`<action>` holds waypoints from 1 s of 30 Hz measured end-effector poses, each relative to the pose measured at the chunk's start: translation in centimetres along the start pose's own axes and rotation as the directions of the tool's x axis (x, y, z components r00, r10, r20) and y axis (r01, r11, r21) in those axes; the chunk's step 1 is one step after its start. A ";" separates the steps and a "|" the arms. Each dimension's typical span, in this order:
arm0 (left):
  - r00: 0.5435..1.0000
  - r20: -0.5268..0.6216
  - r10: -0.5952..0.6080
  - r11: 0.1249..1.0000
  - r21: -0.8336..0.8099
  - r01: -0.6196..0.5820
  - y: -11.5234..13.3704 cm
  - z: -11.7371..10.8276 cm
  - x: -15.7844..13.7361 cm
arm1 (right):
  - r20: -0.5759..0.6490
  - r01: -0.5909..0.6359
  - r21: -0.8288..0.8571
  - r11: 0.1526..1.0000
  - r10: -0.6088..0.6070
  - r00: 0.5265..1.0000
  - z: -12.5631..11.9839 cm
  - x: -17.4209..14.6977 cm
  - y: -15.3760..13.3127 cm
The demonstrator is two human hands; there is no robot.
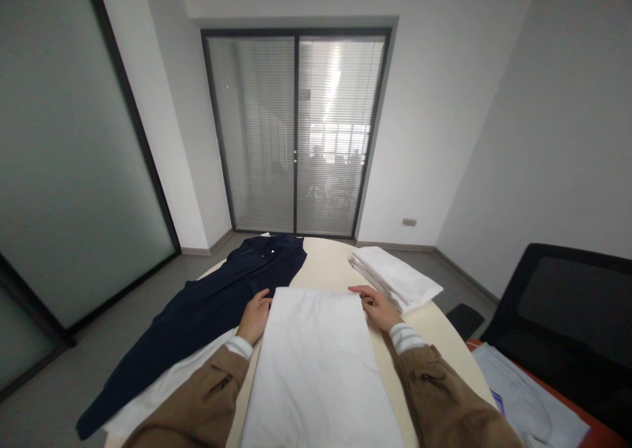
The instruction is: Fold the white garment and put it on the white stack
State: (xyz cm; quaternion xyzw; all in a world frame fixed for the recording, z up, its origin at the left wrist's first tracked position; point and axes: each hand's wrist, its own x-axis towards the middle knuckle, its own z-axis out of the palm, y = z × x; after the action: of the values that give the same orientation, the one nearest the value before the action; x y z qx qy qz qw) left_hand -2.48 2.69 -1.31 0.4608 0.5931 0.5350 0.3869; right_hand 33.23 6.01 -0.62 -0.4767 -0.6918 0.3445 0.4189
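A long piece of white cloth (pixel 320 369), folded into a smooth strip, lies flat on the table in front of me and runs out of the bottom of the view. My left hand (pixel 255 316) is closed at its far left corner, fingers bent against the edge. On the opposite edge my right hand (pixel 378 306) is closed near the far right corner, its index finger reaching along the top; the thumb side is partly hidden. Left of the strip a dark navy garment (pixel 217 309) is spread out, with another white cloth (pixel 172 385) partly beneath it.
A stack of folded white cloth (pixel 397 275) rests at the far right of the cream round table (pixel 326 250). A black office chair (pixel 567 316) stands to the right, with light grey-blue cloth (pixel 533 392) on its seat. Glass doors (pixel 296 138) are beyond the table.
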 end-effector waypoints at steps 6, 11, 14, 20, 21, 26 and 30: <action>0.980 0.187 0.063 0.986 -0.161 -0.032 -0.5 0.6 -0.1 | 0.103 -0.029 0.103 0.994 0.018 0.994 1.2 -0.4 -0.7; 0.988 0.123 0.090 0.961 -0.270 -0.054 -0.6 0.7 0.3 | 0.066 -0.035 0.223 0.974 0.021 0.998 1.5 -0.5 -1.4; 0.989 0.118 0.092 0.961 -0.271 -0.057 -0.5 0.8 0.6 | 0.031 -0.045 0.283 0.958 0.038 0.999 1.6 -0.6 -2.1; 0.976 0.210 0.054 0.958 -0.286 0.008 1.1 0.9 -0.4 | 0.016 -0.076 0.432 0.899 0.077 0.997 1.4 -0.5 -2.8; 0.968 0.248 0.040 0.955 -0.295 0.036 1.5 0.9 -0.8 | 0.021 -0.073 0.425 0.902 0.071 0.997 1.3 -0.5 -2.8; 0.952 0.296 0.079 0.940 -0.339 0.027 3.4 0.9 -2.1 | 0.035 -0.025 0.366 0.930 0.013 0.999 0.9 -0.5 -2.8; 0.953 0.268 0.140 0.942 -0.333 -0.044 3.8 0.8 -1.9 | 0.112 -0.056 0.291 0.955 0.025 0.993 1.2 -0.6 -3.3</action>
State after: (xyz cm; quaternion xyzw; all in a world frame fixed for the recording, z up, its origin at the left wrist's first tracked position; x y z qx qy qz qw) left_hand -0.71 1.11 2.27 0.4915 0.4124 0.5698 0.5135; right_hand 31.08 4.30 1.65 -0.4042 -0.6445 0.4769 0.4403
